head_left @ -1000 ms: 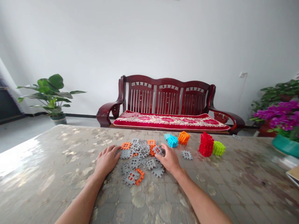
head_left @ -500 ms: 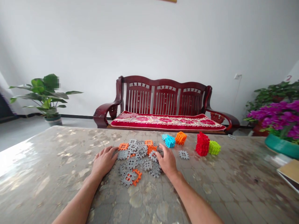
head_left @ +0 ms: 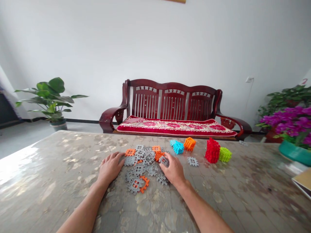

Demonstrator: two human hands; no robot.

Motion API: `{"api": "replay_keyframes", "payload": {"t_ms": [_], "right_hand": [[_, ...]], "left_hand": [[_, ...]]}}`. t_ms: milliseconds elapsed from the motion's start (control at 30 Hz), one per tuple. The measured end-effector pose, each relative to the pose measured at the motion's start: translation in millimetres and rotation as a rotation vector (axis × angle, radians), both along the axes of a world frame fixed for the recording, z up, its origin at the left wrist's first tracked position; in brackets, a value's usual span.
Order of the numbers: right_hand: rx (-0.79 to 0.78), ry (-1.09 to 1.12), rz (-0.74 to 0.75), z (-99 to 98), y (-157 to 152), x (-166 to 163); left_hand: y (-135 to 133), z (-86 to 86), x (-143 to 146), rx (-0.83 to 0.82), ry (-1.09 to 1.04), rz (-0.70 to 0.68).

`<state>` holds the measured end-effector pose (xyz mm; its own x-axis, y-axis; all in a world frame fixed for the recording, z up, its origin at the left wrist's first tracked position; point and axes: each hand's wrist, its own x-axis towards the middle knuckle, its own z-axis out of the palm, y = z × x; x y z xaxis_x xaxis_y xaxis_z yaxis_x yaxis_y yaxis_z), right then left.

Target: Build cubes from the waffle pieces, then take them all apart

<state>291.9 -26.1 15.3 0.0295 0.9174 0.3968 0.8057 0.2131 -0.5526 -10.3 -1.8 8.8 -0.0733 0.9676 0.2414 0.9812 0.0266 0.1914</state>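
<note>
A heap of flat grey and orange interlocking tiles [head_left: 142, 161] lies on the marbled table [head_left: 48, 181]. My left hand [head_left: 110, 168] rests palm down at the heap's left edge, fingers stretched out and touching a grey tile. My right hand [head_left: 173, 170] is at the heap's right edge with its fingers curled round a grey tile [head_left: 164, 160]. A single grey tile [head_left: 192, 161] lies apart to the right. Beyond stand built cubes: blue [head_left: 178, 147], orange [head_left: 190, 143], red [head_left: 212, 150] and green [head_left: 225, 154].
A dark wooden bench [head_left: 173, 110] with a red cushion stands behind the table. A green plant [head_left: 50, 97] stands at the left wall. Purple flowers in a teal pot [head_left: 293, 129] and a book corner [head_left: 303, 183] sit at the table's right edge.
My right hand has drawn slightly back toward me and closed its fingers round a grey tile at the heap's right edge. My left hand has stayed in place.
</note>
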Motion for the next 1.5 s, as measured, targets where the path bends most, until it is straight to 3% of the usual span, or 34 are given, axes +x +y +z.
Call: {"api": "replay_keyframes", "payload": {"t_ms": [167, 300, 500, 733, 967, 1200, 1367, 1500], "right_hand": [[0.117, 0.048, -0.072, -1.6, 4, 19], [0.162, 0.003, -0.198, -1.5, 7, 59], [0.063, -0.198, -0.422, -0.3, 3, 111], [-0.098, -0.281, -0.509, 8.3, -1, 115], [-0.207, -0.31, -0.475, 7.6, -3, 117], [-0.161, -0.325, -0.451, -0.5, 1, 124], [0.086, -0.288, -0.432, -4.2, 0, 122], [0.268, -0.143, -0.135, -10.2, 3, 101]], "left_hand": [[1, -0.3, -2, -0.001, -0.011, 0.002], [3, -1.9, -3, -0.004, -0.016, -0.002], [3, -0.5, -3, 0.006, -0.013, 0.003], [1, 0.8, -2, -0.001, 0.004, 0.003], [3, -2.0, -3, 0.003, -0.011, 0.002], [5, -6.6, -5, 0.003, 0.013, -0.005], [6, -5.8, -5, -0.009, -0.008, -0.027], [9, -3.8, -4, -0.027, -0.14, -0.055]]}}
